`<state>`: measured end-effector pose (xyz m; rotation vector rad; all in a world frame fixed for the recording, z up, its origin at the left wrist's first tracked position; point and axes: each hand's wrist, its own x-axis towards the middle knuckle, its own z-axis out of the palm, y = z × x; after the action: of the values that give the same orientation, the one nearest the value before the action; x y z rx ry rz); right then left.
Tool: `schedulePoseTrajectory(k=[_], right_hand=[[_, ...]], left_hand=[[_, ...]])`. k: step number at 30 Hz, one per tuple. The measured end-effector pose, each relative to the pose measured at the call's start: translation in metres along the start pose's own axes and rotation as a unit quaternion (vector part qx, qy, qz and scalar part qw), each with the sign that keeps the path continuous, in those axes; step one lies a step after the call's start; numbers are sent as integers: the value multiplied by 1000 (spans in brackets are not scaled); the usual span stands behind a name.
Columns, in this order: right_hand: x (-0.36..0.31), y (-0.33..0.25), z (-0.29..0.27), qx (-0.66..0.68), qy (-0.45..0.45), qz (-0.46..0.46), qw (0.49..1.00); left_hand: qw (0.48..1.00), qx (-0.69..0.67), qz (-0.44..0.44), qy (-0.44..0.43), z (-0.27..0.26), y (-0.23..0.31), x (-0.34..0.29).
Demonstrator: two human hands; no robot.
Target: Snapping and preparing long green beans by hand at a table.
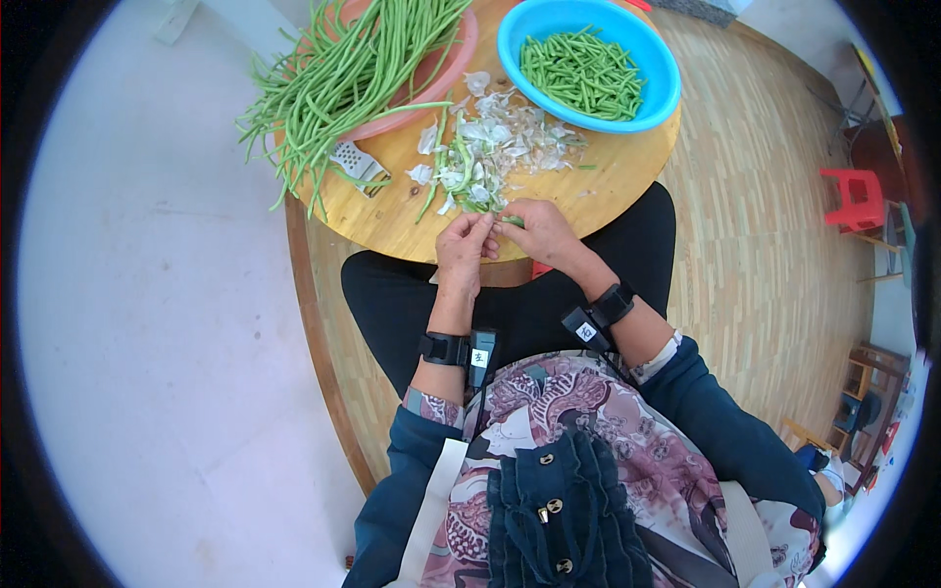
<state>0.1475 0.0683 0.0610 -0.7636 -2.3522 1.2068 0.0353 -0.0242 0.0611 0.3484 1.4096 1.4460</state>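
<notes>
Nearer the wearer than the blue basin [666, 86], the left hand [464, 253] and right hand [545, 233] meet, fingers clamped on a green bean [513, 221], presumably for two-sided control; left of the blue basin, yardlong beans [358, 73] overhang a pink basin [459, 64], apparently exceeding its width.

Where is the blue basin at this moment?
In the head view, the blue basin stands at the far right of the round table, right of the pink basin and just beyond the white peelings.
</notes>
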Motion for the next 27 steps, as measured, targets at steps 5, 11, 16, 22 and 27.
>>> schedulePoseTrajectory(k=[5,11,16,22,27], right_hand=[[-5,-11,7,-35,45,-4,998],[-6,-10,13,41,102,3,994],[7,-19,3,113,179,44,976],[62,-19,-23,65,256,-26,964],[94,-42,-43,72,285,-66,954]], left_hand=[[991,-130,-9,16,-3,-12,4],[958,-280,-50,24,-3,-16,5],[970,-235,-6,60,-5,-15,5],[993,-96,22,59,5,6,12],[996,-40,29,74,3,9,24]])
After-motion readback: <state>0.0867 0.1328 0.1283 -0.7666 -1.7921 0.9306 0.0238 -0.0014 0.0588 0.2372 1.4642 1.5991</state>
